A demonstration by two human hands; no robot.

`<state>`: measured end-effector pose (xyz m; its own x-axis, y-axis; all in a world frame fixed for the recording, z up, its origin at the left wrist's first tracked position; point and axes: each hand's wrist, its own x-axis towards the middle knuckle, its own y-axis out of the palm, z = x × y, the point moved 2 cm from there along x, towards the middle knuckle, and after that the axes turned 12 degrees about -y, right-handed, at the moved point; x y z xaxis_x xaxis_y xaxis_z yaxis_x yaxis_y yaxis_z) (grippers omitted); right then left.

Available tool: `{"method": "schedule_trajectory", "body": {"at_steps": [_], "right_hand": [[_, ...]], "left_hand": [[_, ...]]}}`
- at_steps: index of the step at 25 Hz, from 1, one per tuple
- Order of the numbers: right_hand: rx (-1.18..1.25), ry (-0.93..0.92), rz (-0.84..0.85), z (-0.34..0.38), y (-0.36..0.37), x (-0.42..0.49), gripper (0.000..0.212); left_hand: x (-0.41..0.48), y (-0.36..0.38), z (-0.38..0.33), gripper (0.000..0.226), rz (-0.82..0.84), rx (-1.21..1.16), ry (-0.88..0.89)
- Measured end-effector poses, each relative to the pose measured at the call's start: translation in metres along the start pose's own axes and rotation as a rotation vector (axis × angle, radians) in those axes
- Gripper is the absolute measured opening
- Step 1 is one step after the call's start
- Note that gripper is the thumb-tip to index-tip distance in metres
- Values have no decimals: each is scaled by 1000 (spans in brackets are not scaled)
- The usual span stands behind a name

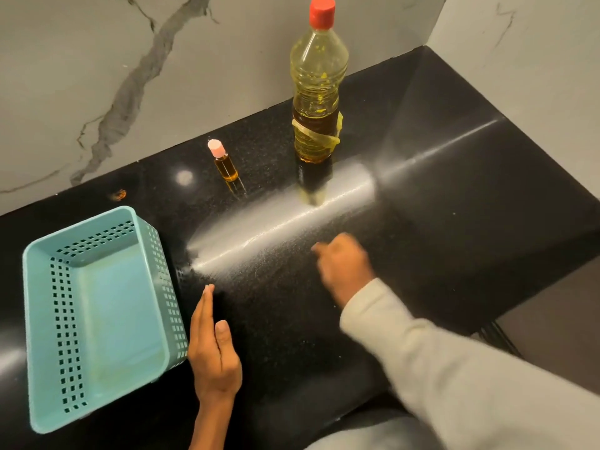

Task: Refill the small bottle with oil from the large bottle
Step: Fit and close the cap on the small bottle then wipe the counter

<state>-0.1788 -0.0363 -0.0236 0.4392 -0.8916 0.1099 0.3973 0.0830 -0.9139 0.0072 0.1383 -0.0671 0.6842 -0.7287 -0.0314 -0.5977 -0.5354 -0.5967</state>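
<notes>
Black speckled stone forms the countertop [438, 206], glossy enough to throw back a long white streak of light across its middle. Against the grey-veined marble wall [97, 76] stands the large bottle [318, 92], upright, clear plastic with a red cap, holding yellow oil in its lower part and wrapped with a torn yellowish label band near the base. To its left, well apart from it, the small bottle [224, 162] also stands upright, its pink cap on and amber oil visible inside. Both bottles are untouched. A teal perforated basket [42, 319] sits at the near left of the counter with nothing in it. The left hand [212, 349] lies just beside the basket's right wall, fingers straight and pressed together, thumb set slightly apart, holding nothing. The right hand [344, 264], coming out of a pale grey sleeve [454, 368], hangs over the counter in front of the large bottle and is smeared by motion blur; its fingers look loosely curled and it appears to hold nothing, though the blur makes the exact pose hard to tell. Neither hand is in contact with either bottle.
</notes>
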Motion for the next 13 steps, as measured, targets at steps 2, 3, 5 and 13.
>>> {"method": "schedule_trajectory", "body": {"at_steps": [2, 3, 5, 13], "right_hand": [[-160, 145, -81, -80, -30, 25, 9], [-194, 266, -52, -110, -43, 29, 16], [-214, 374, -116, -130, -49, 30, 19], [324, -279, 362, 91, 35, -107, 31]], "left_hand": [[1, 1, -2, 55, 11, 15, 0], [1, 1, -3, 55, 18, 24, -1], [0, 2, -4, 55, 25, 46, 8], [-2, 3, -4, 56, 36, 68, 31]]}}
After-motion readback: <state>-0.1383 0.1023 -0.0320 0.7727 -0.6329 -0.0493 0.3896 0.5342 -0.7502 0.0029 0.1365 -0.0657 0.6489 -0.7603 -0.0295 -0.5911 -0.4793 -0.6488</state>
